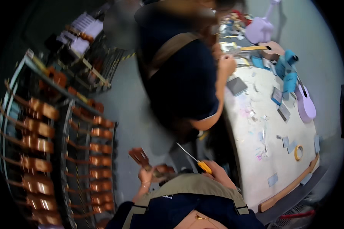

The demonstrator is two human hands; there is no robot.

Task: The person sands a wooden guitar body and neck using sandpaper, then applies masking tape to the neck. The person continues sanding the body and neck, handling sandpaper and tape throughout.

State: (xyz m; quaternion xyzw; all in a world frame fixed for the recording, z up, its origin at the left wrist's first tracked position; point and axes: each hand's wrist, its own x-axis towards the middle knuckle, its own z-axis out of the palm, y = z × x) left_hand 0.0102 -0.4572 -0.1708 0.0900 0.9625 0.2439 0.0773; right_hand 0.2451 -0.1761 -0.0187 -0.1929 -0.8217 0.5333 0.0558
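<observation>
My left hand (145,178) is closed round the neck of a small brown ukulele. Its slotted headstock (138,155) points up and to the left, while much of the rest is hidden by my hand and apron (195,185). In my right hand (219,175) is a yellow-handled tool (204,166) with a long, thin metal shaft pointing up and left. Its exact kind cannot be made out. The shaft's tip is apart from the ukulele. Both hands are in front of my body, left of the white worktable (252,160).
A co-worker in a dark shirt (183,80) stands close ahead, hands over the table. The table carries sanding pieces (237,86), yellow tape (299,152), a wooden neck-like bar (288,185) and purple ukuleles (305,103). Racks of brown ukuleles (37,143) stand at left.
</observation>
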